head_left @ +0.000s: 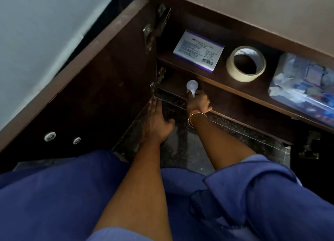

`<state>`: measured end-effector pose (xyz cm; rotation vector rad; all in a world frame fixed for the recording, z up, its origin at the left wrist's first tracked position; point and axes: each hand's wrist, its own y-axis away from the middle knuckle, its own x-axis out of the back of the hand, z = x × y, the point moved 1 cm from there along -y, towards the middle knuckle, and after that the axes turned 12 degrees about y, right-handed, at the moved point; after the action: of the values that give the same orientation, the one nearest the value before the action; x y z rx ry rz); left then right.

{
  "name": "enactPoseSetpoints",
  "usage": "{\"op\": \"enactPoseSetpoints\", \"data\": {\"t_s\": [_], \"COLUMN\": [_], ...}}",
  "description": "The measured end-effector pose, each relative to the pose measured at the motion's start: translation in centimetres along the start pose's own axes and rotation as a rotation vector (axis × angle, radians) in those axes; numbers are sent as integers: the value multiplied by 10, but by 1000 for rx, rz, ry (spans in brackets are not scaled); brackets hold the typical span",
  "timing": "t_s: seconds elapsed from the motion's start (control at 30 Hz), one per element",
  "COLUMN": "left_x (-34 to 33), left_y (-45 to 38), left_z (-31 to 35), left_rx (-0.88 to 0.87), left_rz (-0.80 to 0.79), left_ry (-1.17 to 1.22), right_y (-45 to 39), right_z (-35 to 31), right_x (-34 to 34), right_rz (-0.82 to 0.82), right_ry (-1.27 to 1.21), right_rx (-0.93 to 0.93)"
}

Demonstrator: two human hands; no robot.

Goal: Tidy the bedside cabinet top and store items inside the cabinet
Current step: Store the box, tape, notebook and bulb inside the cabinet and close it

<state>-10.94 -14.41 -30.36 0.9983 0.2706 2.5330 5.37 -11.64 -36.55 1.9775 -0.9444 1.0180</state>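
The right hand [197, 103] reaches into the open cabinet [240, 103] with its fingers [202, 98] curled round the base of a white light bulb [192, 86], which sits at the front left of the lower shelf [235, 105], dome pointing inward. The left hand [157, 121] lies flat and relaxed, fingers straight, over the dark speckled floor [189, 146] near the foot of the open door [101, 88], holding nothing.

The bulb looks light and smooth, and I judge it fragile: the dome would slip and could crack if squeezed or knocked on the shelf edge. The narrow base, where the fingers already sit, is the sound place to hold it. Being round, it will probably roll once released, so it wants to be set well back from the edge.

On the upper shelf [222, 74] lie 3 things: a white and purple box [198, 50] at the left, a roll of beige tape [245, 63] near it, and a clear plastic bag [305, 83] of mixed items at the right. None blocks the lower shelf. The front edge of the upper shelf hangs just above the right hand, leaving little headroom, and the lower door hinge [157, 81] stands close to the left of the bulb.
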Motion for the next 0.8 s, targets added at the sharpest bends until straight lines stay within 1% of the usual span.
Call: {"op": "enactPoseSetpoints", "data": {"t_s": [0.1, 0.2, 0.37, 0.6, 0.8], "left_x": [-2, -1, -7, -10, -6], "left_y": [-10, -13, -9, -8, -6], "left_z": [3, 0, 0, 6, 11], "left_rx": [-28, -1, 40, 3, -13], "left_rz": [12, 37, 56, 58, 63], "left_ry": [21, 58, 115, 138, 133], "right_y": [-3, -8, -17, -20, -21], "right_z": [-8, -12, -17, -22, -24], "right_x": [-4, -5, -3, -2, 6], "right_rz": [19, 32, -24, -40, -114], "right_ry": [-4, 51, 148, 132, 106], "right_rx": [-37, -56, -59, -53, -65]}}
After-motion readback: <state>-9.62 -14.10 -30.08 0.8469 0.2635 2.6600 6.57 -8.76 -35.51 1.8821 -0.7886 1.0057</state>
